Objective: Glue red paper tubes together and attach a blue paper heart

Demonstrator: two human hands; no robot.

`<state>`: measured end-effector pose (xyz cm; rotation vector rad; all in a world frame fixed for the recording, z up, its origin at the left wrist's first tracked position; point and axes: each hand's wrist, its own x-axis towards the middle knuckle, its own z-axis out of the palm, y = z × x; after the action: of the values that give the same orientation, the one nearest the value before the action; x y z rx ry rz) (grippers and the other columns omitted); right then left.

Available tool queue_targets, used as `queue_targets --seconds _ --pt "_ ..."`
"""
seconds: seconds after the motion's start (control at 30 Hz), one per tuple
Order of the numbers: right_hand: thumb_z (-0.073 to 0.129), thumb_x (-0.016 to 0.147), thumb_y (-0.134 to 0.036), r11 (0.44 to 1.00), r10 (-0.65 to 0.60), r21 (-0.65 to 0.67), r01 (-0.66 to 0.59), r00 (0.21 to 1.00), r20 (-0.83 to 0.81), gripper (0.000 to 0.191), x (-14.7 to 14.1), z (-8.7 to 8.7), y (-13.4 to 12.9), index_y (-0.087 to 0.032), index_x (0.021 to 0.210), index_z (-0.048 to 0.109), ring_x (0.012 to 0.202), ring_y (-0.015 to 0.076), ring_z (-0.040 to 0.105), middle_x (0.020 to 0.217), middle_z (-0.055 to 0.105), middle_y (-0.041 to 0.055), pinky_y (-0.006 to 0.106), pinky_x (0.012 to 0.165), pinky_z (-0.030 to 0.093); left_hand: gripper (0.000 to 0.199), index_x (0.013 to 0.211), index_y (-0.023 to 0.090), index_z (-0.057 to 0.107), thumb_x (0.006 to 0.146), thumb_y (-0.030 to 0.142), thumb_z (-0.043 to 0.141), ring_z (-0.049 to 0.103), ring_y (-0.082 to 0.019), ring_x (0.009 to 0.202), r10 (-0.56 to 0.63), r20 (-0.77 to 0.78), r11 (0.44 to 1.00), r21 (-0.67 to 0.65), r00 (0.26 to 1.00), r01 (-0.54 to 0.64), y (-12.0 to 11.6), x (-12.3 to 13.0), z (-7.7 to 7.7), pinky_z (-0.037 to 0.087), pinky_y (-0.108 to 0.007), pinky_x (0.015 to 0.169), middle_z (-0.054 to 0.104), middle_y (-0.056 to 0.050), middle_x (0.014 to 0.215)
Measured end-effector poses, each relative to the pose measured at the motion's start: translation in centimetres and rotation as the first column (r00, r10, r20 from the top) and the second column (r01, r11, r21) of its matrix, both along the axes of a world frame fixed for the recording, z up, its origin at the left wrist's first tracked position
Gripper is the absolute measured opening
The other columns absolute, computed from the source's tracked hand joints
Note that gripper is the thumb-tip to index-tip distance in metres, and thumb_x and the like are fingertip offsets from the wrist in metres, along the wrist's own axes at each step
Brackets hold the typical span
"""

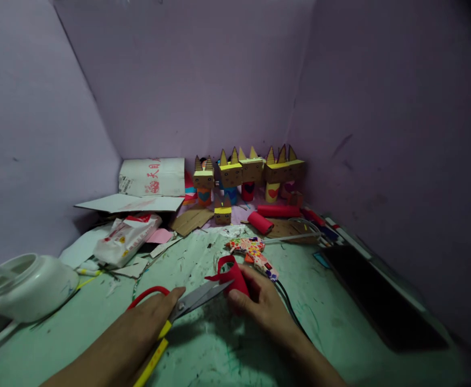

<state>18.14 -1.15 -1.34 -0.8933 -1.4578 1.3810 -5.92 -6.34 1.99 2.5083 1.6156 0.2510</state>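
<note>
My left hand [147, 322] is wrapped round a pair of scissors [191, 301] with red and yellow handles. Their blades point right and touch or nearly touch a tube covered in red paper [235, 277]. My right hand [265, 301] grips that tube from the right, fingers behind and thumb in front. A strip of red paper sticks out leftward at the tube's upper end, where a pale inner rim shows. Just behind the tube lies a glue gun [249, 247] with a colourful floral pattern, its cord running past my right hand.
Several cardboard animal-head figures [231, 174] on coloured tubes stand along the back. Near them lie a red roll [260, 222] and cardboard scraps [193, 220]. A tissue pack [126, 239] and a white pot [34, 290] are on the left; a dark flat panel [380, 295] lies right.
</note>
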Motion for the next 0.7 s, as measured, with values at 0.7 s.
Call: queue_targets --seconds 0.7 --pt "0.068 0.07 -0.026 0.932 -0.289 0.273 0.239 0.944 0.159 0.043 -0.5 -1.2 0.0 -0.016 0.111 0.062 0.097 0.0258 0.064 0.108 0.069 0.0094 0.037 0.087 0.05 0.054 0.131 0.023 0.041 0.077 0.025 0.042 0.064 -0.027 0.099 0.093 0.018 0.988 -0.127 0.995 -0.09 -0.4 1.1 0.6 0.051 -0.036 0.082 0.066 -0.008 0.117"
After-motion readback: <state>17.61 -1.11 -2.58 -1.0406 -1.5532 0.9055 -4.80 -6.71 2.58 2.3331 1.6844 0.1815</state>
